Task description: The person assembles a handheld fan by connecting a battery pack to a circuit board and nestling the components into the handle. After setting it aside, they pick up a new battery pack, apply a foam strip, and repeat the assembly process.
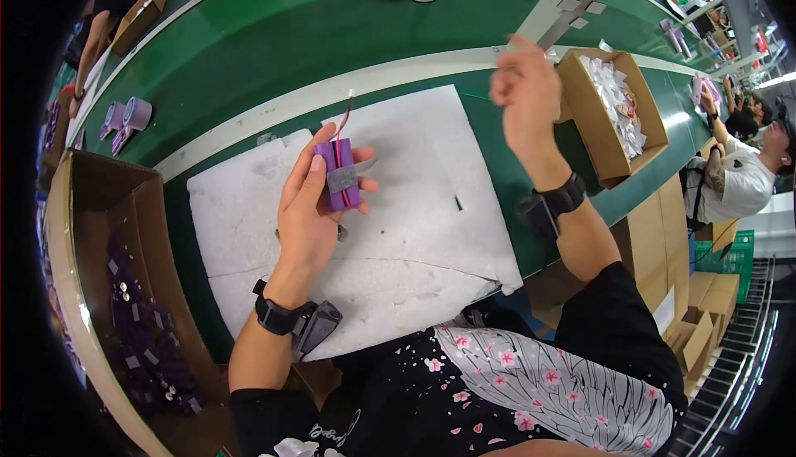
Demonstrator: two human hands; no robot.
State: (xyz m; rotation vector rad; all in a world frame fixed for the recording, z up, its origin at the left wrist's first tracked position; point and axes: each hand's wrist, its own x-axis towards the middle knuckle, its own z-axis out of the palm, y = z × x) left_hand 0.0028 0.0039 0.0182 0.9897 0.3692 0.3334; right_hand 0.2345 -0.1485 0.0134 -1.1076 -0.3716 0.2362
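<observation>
- Head view: the left hand [305, 212] has its fingers gripping a purple, block-shaped pack [348, 197] with red-and-black wires, above the far half of the white foam sheet [423, 208] on the green desk [282, 42].
- Done: a grey, fuzzy strip [341, 179] lies across the pack; apparently left: one end juts out, unpressed.
- The right hand [529, 92] is raised beyond the sheet's right edge, fingers curled; I cannot tell whether they pinch anything.
</observation>
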